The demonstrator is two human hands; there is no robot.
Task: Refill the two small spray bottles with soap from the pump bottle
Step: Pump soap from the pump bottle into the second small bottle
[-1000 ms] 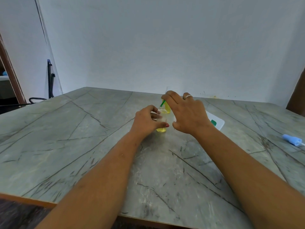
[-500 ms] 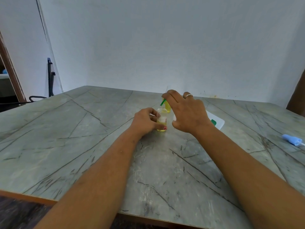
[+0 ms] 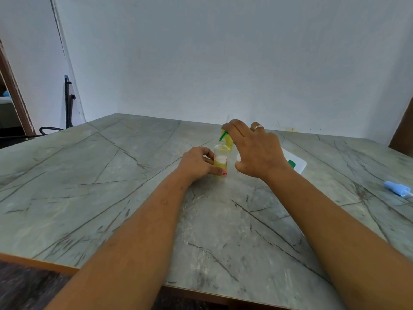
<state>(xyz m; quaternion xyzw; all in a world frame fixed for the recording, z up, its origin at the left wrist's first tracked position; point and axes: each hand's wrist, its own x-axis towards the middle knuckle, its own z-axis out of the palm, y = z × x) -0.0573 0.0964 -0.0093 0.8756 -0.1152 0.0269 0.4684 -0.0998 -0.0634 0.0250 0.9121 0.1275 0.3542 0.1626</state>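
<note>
A small clear spray bottle (image 3: 220,155) without its cap stands on the table, partly full of yellow soap. My left hand (image 3: 197,163) grips it from the left, thumb across its base. My right hand (image 3: 257,151) arches over the pump bottle (image 3: 229,142), fingers curled on the pump head. The green spout (image 3: 222,136) points down at the small bottle's open neck. Most of the pump bottle is hidden behind my right hand. A blue spray cap (image 3: 397,189) lies on the table at the far right.
The grey marble-pattern table (image 3: 111,186) stands against a white wall. A flat white item with a green mark (image 3: 295,163) lies just behind my right wrist. The table's front edge runs close below my forearms.
Both hands stay in place on their bottles. My left hand's fingers have shifted slightly on the small bottle, and more of the bottle shows above them.
</note>
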